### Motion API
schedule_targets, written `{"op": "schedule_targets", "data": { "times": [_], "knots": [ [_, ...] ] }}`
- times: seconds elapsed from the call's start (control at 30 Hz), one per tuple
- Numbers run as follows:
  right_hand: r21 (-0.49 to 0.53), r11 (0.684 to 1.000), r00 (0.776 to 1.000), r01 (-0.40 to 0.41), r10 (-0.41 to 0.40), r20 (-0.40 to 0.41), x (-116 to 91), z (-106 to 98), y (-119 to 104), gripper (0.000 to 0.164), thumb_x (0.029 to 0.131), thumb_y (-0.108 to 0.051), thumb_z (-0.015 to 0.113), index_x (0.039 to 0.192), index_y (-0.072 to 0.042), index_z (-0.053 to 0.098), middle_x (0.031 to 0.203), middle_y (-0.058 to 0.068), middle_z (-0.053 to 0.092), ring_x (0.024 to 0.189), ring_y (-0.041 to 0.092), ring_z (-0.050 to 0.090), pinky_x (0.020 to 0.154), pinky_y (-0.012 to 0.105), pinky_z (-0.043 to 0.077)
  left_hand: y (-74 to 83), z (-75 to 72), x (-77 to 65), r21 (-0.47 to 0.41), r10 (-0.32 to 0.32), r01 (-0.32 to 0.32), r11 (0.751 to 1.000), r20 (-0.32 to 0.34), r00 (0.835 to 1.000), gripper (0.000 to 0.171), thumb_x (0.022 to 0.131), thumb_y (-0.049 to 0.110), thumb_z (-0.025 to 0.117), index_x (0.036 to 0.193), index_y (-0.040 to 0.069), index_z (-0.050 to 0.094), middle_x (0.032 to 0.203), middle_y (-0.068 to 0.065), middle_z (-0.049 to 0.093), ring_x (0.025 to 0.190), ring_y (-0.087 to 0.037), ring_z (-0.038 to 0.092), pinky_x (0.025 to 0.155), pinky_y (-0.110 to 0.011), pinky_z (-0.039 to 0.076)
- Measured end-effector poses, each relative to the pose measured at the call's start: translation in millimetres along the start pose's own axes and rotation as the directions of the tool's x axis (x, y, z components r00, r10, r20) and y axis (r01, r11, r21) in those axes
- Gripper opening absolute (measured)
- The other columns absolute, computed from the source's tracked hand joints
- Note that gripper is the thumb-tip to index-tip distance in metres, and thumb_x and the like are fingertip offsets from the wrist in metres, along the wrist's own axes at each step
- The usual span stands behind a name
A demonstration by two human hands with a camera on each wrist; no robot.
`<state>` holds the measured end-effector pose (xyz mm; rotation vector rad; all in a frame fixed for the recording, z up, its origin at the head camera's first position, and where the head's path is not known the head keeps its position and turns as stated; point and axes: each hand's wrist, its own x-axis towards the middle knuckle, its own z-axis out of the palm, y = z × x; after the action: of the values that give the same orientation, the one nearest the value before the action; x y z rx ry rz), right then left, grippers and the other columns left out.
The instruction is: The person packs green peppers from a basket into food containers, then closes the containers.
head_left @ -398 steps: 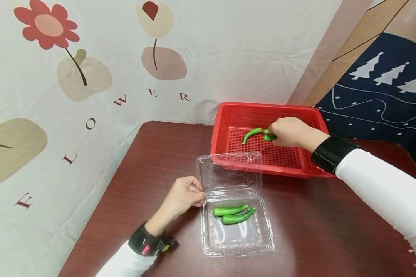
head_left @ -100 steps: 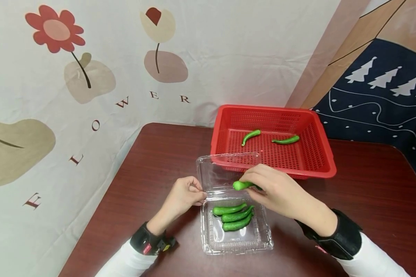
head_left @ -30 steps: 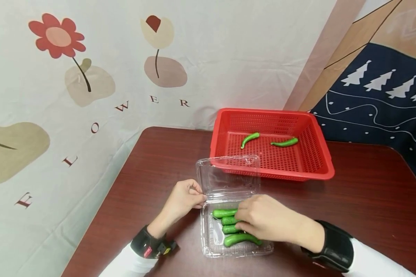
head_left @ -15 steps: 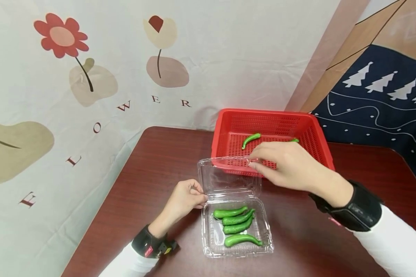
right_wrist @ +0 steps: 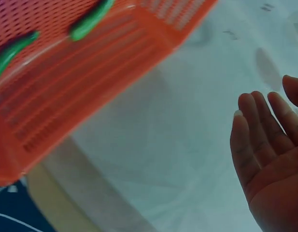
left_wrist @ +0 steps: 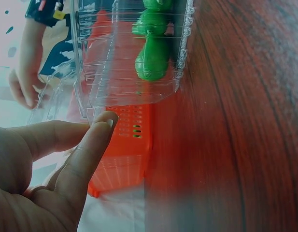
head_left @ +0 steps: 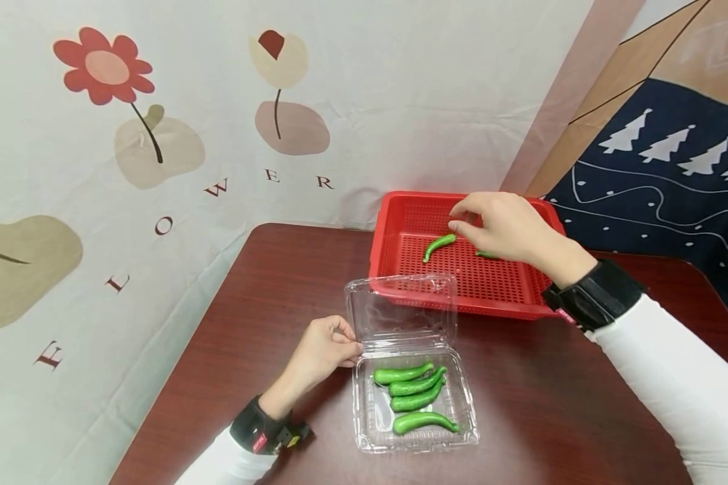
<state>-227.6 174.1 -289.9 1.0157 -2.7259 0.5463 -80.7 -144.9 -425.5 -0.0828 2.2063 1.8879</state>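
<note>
At its hinge corner, my left hand [head_left: 323, 345] pinches the clear plastic clamshell container [head_left: 370, 424] between thumb and finger; the left wrist view shows the fingertips [left_wrist: 106, 121] at that corner. The lid [head_left: 394, 306] stands raised, leaning towards the basket. Several green chili peppers [head_left: 425, 422] lie side by side inside, the front one a little apart. My right hand [head_left: 512, 225] hovers over the red basket [head_left: 503, 289] with loosely bent fingers and nothing in them. Below it are two chili peppers: one [head_left: 439, 247] lies left of the hand, the other [head_left: 487, 254] is partly hidden by it.
The brown table [head_left: 267, 289] carries both containers, with the basket behind the clamshell near the back edge. A pale printed cloth [head_left: 400, 128] hangs behind the table, and a dark blue patterned cloth [head_left: 643, 202] is at the right.
Peppers in the clamshell rose from two to several. The one my right hand held 3.3 s ago now lies at the front; that hand moved back over the basket, empty. My left hand stayed put.
</note>
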Motion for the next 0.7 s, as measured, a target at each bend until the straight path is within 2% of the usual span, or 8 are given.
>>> {"op": "schedule_targets", "data": {
  "times": [0.13,0.27,0.43,0.57,0.7],
  "knots": [
    [-0.023,0.995,0.993,-0.097,0.098,0.059,16,7,24,0.023,0.099,-0.020,0.071,0.116,-0.004,0.077,0.105,0.013,0.076,0.093,0.030,0.068,0.082,0.052,0.059,-0.5,-0.4,0.2,0.000,0.006,-0.006,1.000,0.005,1.000,0.020,0.084,-0.012,0.076,0.088,-0.005,0.058,0.082,-0.021,0.076,0.068,-0.020,0.074,0.067,-0.042,0.068],
    [-0.026,0.983,0.977,-0.182,0.184,0.106,28,15,48,0.024,0.101,-0.020,0.068,0.115,-0.002,0.076,0.106,0.017,0.075,0.094,0.032,0.067,0.084,0.053,0.057,-3.1,-0.8,1.8,-0.002,0.005,-0.005,1.000,0.016,1.000,0.019,0.085,-0.012,0.075,0.088,-0.005,0.058,0.083,-0.022,0.076,0.067,-0.019,0.073,0.068,-0.042,0.068],
    [-0.031,0.970,0.961,-0.243,0.245,0.131,36,24,71,0.023,0.102,-0.019,0.064,0.112,-0.002,0.075,0.103,0.018,0.074,0.090,0.033,0.065,0.082,0.052,0.056,-5.1,-2.1,2.6,-0.005,0.009,-0.009,1.000,0.018,1.000,0.018,0.085,-0.013,0.075,0.088,-0.006,0.058,0.082,-0.022,0.076,0.066,-0.018,0.072,0.068,-0.043,0.068],
    [-0.060,0.955,0.938,-0.290,0.297,0.178,38,30,85,0.024,0.101,-0.018,0.062,0.109,0.001,0.074,0.100,0.020,0.073,0.086,0.034,0.064,0.078,0.053,0.056,-4.9,-1.9,2.8,-0.003,0.007,-0.007,1.000,0.019,1.000,0.019,0.085,-0.012,0.076,0.089,-0.006,0.059,0.082,-0.020,0.076,0.066,-0.018,0.072,0.067,-0.041,0.068],
    [-0.083,0.937,0.904,-0.339,0.349,0.247,37,39,97,0.026,0.100,-0.015,0.062,0.111,0.006,0.072,0.102,0.024,0.073,0.087,0.036,0.066,0.080,0.055,0.058,-4.5,-2.0,3.0,-0.004,0.005,-0.005,1.000,0.016,1.000,0.019,0.085,-0.013,0.076,0.089,-0.006,0.059,0.082,-0.021,0.076,0.066,-0.018,0.072,0.066,-0.039,0.068]
  ]
}}
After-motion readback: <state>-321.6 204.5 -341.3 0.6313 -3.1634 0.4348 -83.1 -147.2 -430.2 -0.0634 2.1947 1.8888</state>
